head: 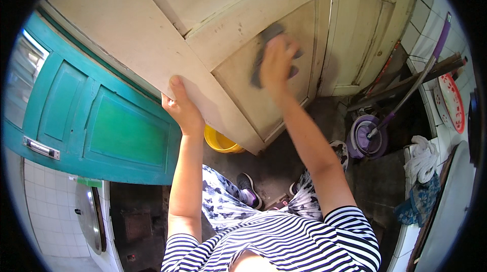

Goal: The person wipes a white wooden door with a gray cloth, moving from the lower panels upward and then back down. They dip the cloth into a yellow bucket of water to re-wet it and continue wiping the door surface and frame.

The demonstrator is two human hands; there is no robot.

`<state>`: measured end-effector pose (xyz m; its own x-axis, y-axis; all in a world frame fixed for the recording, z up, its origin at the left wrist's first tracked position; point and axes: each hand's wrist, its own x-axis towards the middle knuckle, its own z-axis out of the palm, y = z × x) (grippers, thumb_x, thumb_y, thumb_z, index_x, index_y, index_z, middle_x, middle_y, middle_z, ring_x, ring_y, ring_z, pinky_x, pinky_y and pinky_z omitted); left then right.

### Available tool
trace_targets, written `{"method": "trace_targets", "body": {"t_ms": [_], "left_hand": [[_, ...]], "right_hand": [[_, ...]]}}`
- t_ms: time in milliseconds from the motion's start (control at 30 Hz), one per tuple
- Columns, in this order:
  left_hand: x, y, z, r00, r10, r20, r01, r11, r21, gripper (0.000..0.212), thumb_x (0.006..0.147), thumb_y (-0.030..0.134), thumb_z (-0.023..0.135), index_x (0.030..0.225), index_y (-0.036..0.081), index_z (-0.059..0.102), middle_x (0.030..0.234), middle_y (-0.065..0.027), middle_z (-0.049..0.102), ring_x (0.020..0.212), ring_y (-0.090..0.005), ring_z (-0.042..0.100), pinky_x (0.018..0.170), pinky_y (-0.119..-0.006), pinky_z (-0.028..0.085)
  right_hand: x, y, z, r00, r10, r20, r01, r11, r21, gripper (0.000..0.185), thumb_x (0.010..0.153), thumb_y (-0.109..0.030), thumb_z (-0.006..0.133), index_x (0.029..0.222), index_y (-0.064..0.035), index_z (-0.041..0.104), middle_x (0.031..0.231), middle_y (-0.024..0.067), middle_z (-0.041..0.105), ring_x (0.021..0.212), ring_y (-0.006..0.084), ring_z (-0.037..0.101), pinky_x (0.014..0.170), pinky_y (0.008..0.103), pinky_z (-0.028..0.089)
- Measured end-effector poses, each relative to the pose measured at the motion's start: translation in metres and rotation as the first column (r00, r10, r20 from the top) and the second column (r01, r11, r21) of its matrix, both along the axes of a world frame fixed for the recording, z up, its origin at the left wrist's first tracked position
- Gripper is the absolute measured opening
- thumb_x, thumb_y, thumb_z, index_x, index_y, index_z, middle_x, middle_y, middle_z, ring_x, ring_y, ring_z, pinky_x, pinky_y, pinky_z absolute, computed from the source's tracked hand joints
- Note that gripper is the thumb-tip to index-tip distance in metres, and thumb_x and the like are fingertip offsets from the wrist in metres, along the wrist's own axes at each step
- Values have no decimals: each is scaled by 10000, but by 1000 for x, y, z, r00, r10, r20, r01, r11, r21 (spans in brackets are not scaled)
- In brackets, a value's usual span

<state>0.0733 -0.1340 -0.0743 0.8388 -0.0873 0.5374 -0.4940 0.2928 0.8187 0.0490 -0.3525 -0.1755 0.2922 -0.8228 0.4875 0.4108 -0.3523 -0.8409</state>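
Observation:
A cream-painted panelled wooden door point(243, 28) stands before me, with brown smudges on its surface. My left hand point(182, 106) grips the door's free edge, thumb on the near face and fingers curled behind it. On the door's lower recessed panel, my right hand point(279, 62) presses a dark grey cloth point(258, 70), its outline blurred. Parts of the cloth stick out above and beside the fingers.
A teal door point(125, 127) is at the left, a yellow basin point(220, 140) under the cream door's edge. A purple mop bucket point(367, 137) with a mop point(418, 78) stands right. White cloth point(421, 158) and an enamel basin point(449, 102) are at the tiled ledge.

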Motion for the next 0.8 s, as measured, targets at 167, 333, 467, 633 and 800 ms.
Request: {"method": "trace_targets", "body": {"t_ms": [167,333,467,633,800], "left_hand": [[-6,7,4,998,-3,-66,2,1000,-19,497,950,426,622,1156,-23,567,1025,-77,636,902,-144,589,801,-287,482],[0,5,0,1000,14,3,-13,1000,-16,482,945,428,632,1147,-4,561,1020,-69,632,899,-141,589,790,-289,486],[3,7,-5,1000,16,20,-16,999,38,473,939,439,638,1144,22,549,1023,-61,625,908,-148,605,792,-302,507],[-9,11,-6,999,22,-46,-21,1000,15,493,932,448,645,1113,-4,569,973,-54,624,860,-126,573,763,-275,471],[-19,12,-4,999,32,-37,-31,999,28,543,917,479,650,1143,-4,548,1035,-81,622,921,-162,594,805,-301,491]], "right_hand": [[-39,94,2,981,-97,-166,-29,778,-628,190,871,-102,649,1052,-79,598,1272,145,470,1128,320,543,933,391,472],[-35,35,-58,935,-265,-234,209,948,-241,136,922,-154,605,997,-46,570,1304,176,445,1163,374,504,930,431,455],[-34,13,-85,866,-259,-427,370,908,199,221,988,-228,525,1067,-24,550,1297,235,433,1138,426,497,929,451,438],[-41,88,-28,899,-295,-322,261,954,-146,217,989,-221,524,1124,-53,555,1238,257,451,1113,479,495,927,492,434],[-41,23,5,929,-322,-182,308,946,-103,231,984,-225,537,1138,-56,565,1279,266,450,1124,470,496,919,492,446]]}}
